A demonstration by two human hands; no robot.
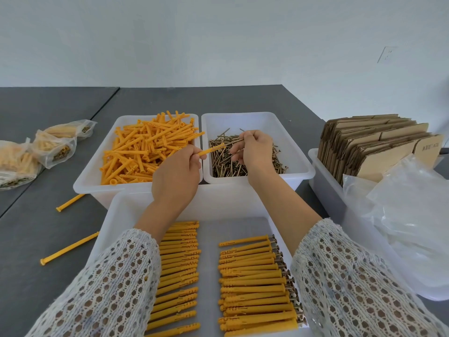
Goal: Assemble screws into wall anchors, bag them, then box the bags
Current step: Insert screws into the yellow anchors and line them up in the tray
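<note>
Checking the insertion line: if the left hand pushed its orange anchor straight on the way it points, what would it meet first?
Probably the brass screw pinched in the right hand, above the white screw bin; depth is unclear.

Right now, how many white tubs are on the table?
4: one with yellow anchors, one with screws beside it, a near one holding finished anchors, and one at right with cardboard.
</note>
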